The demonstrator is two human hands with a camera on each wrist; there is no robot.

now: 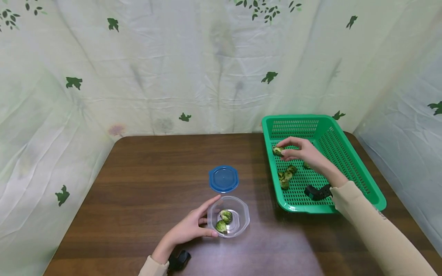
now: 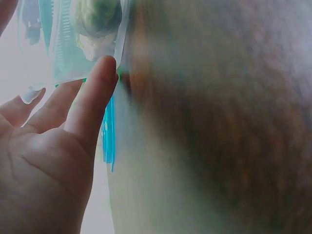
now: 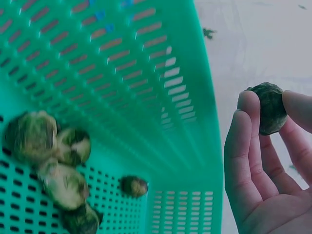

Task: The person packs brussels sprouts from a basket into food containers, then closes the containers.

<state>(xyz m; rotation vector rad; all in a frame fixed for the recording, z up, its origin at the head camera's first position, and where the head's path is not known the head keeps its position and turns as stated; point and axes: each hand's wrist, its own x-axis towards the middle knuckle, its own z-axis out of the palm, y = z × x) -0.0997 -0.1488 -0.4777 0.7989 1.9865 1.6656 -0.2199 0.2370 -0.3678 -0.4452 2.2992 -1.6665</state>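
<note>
My right hand (image 1: 305,152) pinches a Brussels sprout (image 1: 277,150) between thumb and fingertips, above the left side of the green basket (image 1: 359,168). In the right wrist view, that sprout (image 3: 273,108) looks dark and rounded. Several more sprouts (image 3: 63,183) lie on the basket floor, most of them clustered together. My left hand (image 1: 190,228) holds the left side of a clear plastic container (image 1: 241,226), thumb at the near side and index finger at the far side. Inside it are two sprouts (image 1: 223,221), green and pale. The left wrist view shows fingers (image 2: 95,100) against the container wall.
A blue lid (image 1: 223,179) lies flat on the brown wooden table (image 1: 155,172), just beyond the container. The basket stands at the table's right side. A pale curtain with leaf prints (image 1: 193,69) hangs behind the table and along both sides.
</note>
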